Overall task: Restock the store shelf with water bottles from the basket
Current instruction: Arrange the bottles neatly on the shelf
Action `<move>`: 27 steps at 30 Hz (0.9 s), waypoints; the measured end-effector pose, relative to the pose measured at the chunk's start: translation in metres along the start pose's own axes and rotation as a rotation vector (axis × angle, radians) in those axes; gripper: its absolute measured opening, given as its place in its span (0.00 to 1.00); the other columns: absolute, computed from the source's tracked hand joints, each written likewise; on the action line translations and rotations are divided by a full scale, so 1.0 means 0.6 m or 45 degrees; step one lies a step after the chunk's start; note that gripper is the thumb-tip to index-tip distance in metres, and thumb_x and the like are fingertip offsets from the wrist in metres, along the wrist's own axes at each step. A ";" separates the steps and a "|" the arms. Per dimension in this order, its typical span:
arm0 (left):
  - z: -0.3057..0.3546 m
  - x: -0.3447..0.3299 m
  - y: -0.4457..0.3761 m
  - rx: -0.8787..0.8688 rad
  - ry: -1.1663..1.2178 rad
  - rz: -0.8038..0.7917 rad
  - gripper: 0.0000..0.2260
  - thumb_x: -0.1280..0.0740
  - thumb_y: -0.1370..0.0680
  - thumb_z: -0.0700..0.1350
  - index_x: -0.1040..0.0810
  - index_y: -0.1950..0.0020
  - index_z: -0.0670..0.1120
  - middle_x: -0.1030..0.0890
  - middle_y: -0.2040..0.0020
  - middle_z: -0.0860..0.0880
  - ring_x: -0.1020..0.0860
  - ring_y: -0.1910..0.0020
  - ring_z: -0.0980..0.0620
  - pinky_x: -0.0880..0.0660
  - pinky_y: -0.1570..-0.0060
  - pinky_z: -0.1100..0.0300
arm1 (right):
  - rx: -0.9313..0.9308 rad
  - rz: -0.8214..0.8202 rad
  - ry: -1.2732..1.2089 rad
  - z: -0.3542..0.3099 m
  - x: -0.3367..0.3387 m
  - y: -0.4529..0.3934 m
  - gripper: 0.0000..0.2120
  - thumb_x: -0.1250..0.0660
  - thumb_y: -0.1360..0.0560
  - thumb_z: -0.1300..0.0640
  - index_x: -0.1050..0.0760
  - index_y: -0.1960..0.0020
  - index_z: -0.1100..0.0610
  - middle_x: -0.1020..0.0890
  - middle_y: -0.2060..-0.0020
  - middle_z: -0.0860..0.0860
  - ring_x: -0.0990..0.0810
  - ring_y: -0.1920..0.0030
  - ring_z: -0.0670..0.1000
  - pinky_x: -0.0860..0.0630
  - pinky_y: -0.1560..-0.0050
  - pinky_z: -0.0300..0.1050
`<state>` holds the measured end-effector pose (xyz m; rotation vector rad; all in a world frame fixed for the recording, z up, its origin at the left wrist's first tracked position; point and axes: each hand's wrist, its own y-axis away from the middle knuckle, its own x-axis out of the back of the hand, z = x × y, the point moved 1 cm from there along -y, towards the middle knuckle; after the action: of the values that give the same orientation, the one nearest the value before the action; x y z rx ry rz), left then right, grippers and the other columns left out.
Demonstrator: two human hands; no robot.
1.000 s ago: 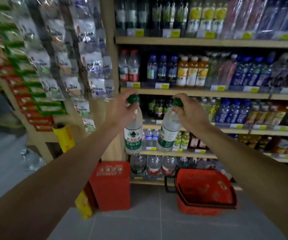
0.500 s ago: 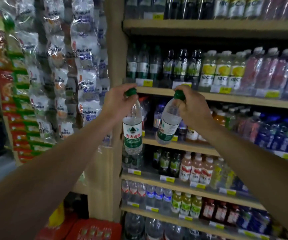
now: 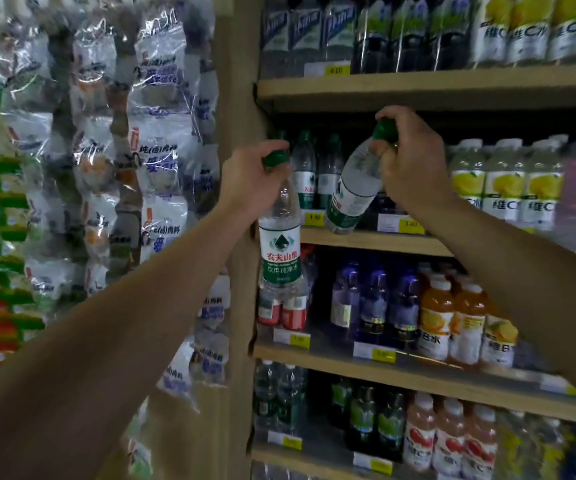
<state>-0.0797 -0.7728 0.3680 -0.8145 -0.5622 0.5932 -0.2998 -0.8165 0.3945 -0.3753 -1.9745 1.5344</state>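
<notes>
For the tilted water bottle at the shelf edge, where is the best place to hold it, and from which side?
Probably the neck under the green cap, from above, as the right hand does: the tilted water bottle leans cap-up with its base near the shelf edge.

The wooden shelf (image 3: 366, 237) sat at centre. Shelved water bottles (image 3: 305, 168) stood on it at 12 o'clock, juice bottles (image 3: 501, 181) at 3 o'clock. The tilted bottle (image 3: 352, 192) touched its front edge; the upright bottle (image 3: 279, 251) hung before the post (image 3: 241, 98). Hanging packets (image 3: 106, 168) lay at 9 o'clock.
</notes>
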 end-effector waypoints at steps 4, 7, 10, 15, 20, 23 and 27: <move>-0.026 -0.011 -0.063 -0.061 0.036 0.009 0.16 0.30 0.23 0.44 0.21 0.35 0.52 0.15 0.50 0.48 0.18 0.62 0.52 0.25 0.63 0.66 | 0.020 0.049 0.017 0.012 -0.046 -0.052 0.17 0.37 0.21 0.60 0.30 0.33 0.59 0.25 0.37 0.57 0.27 0.42 0.51 0.32 0.46 0.40; -0.035 -0.023 -0.103 -0.091 0.028 0.004 0.15 0.30 0.23 0.46 0.21 0.36 0.52 0.16 0.46 0.50 0.18 0.53 0.52 0.24 0.54 0.65 | 0.042 0.065 0.057 0.027 -0.078 -0.087 0.18 0.37 0.21 0.60 0.30 0.32 0.60 0.25 0.36 0.58 0.27 0.38 0.56 0.35 0.45 0.39; -0.044 -0.036 -0.133 -0.101 0.022 0.028 0.15 0.30 0.23 0.45 0.21 0.36 0.52 0.18 0.44 0.52 0.21 0.54 0.59 0.29 0.58 0.75 | 0.046 0.033 0.084 0.043 -0.105 -0.113 0.18 0.38 0.20 0.60 0.31 0.31 0.60 0.26 0.36 0.58 0.27 0.38 0.55 0.34 0.44 0.41; -0.072 -0.061 -0.170 -0.071 0.117 0.013 0.14 0.30 0.22 0.44 0.21 0.36 0.52 0.18 0.53 0.51 0.25 0.70 0.62 0.30 0.71 0.72 | 0.052 -0.068 0.119 0.077 -0.141 -0.149 0.17 0.39 0.20 0.60 0.31 0.31 0.58 0.26 0.37 0.56 0.28 0.43 0.51 0.33 0.47 0.43; -0.095 -0.088 -0.204 -0.001 0.206 -0.014 0.13 0.30 0.22 0.43 0.21 0.38 0.49 0.17 0.50 0.49 0.19 0.61 0.52 0.22 0.61 0.59 | 0.018 -0.160 0.142 0.105 -0.170 -0.184 0.17 0.37 0.20 0.56 0.30 0.32 0.58 0.24 0.38 0.58 0.27 0.39 0.57 0.30 0.42 0.50; -0.108 -0.103 -0.224 0.023 0.198 0.006 0.13 0.30 0.23 0.43 0.20 0.39 0.51 0.18 0.51 0.50 0.20 0.62 0.55 0.24 0.62 0.63 | -0.049 -0.162 0.079 0.119 -0.190 -0.203 0.17 0.37 0.20 0.54 0.30 0.32 0.57 0.23 0.40 0.57 0.25 0.44 0.53 0.28 0.46 0.45; -0.116 -0.112 -0.248 0.042 0.223 0.050 0.11 0.29 0.24 0.44 0.20 0.43 0.54 0.17 0.51 0.49 0.22 0.64 0.55 0.26 0.64 0.61 | -0.086 -0.172 0.038 0.133 -0.222 -0.218 0.16 0.37 0.20 0.54 0.31 0.33 0.56 0.24 0.40 0.57 0.24 0.45 0.55 0.25 0.44 0.52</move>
<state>-0.0415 -0.9336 0.4316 -0.8382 -0.3767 0.5592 -0.2267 -0.9910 0.4686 -0.2847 -1.9900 1.3733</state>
